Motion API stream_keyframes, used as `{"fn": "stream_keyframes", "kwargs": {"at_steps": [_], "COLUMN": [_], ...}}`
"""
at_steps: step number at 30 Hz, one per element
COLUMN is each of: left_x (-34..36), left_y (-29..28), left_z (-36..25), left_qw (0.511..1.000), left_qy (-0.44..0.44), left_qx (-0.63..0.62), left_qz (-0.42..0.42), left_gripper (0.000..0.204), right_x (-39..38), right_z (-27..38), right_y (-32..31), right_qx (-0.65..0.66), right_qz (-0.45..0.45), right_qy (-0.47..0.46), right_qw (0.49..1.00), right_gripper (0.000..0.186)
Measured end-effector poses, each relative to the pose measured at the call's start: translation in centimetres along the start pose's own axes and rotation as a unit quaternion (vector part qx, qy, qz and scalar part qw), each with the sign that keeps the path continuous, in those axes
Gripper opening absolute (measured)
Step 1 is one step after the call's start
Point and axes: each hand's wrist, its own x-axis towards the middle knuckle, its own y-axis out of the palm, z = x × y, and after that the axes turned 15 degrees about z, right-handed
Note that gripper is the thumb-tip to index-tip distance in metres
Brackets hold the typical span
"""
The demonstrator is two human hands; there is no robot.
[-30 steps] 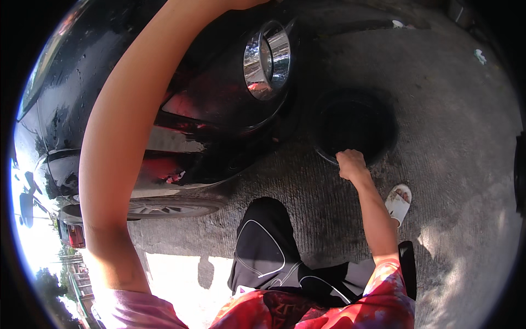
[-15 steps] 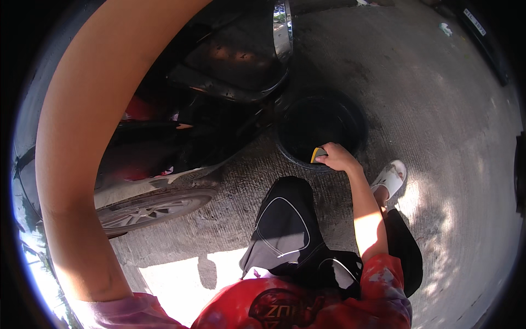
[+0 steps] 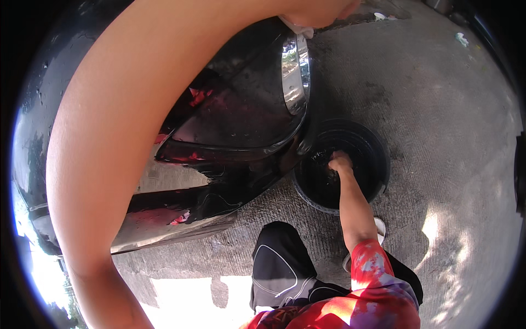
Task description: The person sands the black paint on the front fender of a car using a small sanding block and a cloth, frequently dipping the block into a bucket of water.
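Note:
My right hand (image 3: 340,161) reaches down into a black bucket (image 3: 383,172) of dark water, its fingers curled together. The yellow and grey sponge it gripped a moment ago is hidden by the hand and the water. My left arm arches across the view to the front of a wet black car (image 3: 230,120). At the top edge, my left hand (image 3: 323,12) is partly cut off, and its fingers do not show clearly. A small whitish, crumpled-looking thing (image 3: 304,30) shows just below it, above the car's headlight (image 3: 294,71); whether the hand holds it I cannot tell.
The bucket stands on rough grey concrete (image 3: 433,137), close beside the car's bumper. My knee (image 3: 279,263) and a white sandal (image 3: 379,227) are near it. Small white litter (image 3: 462,39) lies at the far right. Another dark vehicle edges the upper right.
My right hand has gone from the bucket's near rim down into the water, and the sponge has passed out of sight. My left hand has come into view at the top. The view has shifted.

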Motion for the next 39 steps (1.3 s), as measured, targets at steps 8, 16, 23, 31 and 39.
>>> {"fn": "stream_keyframes", "kwargs": {"at_steps": [8, 16, 23, 31, 39], "left_x": [1.5, 2.5, 2.7, 2.3, 1.8], "left_y": [-1.6, -2.0, -1.3, -1.7, -1.5], "left_z": [-0.6, -2.8, -2.3, -5.2, -4.3], "left_qw": [0.999, 0.998, 0.986, 1.000, 0.996], "left_qy": [0.023, 0.011, -0.022, -0.004, 0.054], "left_qx": [-0.020, -0.068, -0.161, -0.020, -0.067], "left_qz": [0.018, 0.011, 0.036, 0.018, 0.004], "left_gripper": [0.030, 0.030, 0.033, 0.033, 0.031], "right_x": [-20.6, -30.9, -24.1, -28.9, -29.5], "right_z": [3.8, 18.7, 14.5, 19.0, 18.8], "right_y": [-6.1, 7.9, -6.3, 5.6, 6.7], "right_qx": [0.775, 0.268, 0.369, 0.287, 0.286], "right_qz": [-0.163, -0.324, -0.299, -0.360, -0.349], "right_qy": [-0.308, -0.439, -0.331, -0.440, -0.424], "right_qw": [0.526, 0.794, 0.815, 0.771, 0.785], "right_gripper": [0.025, 0.097, 0.067, 0.089, 0.089]}}
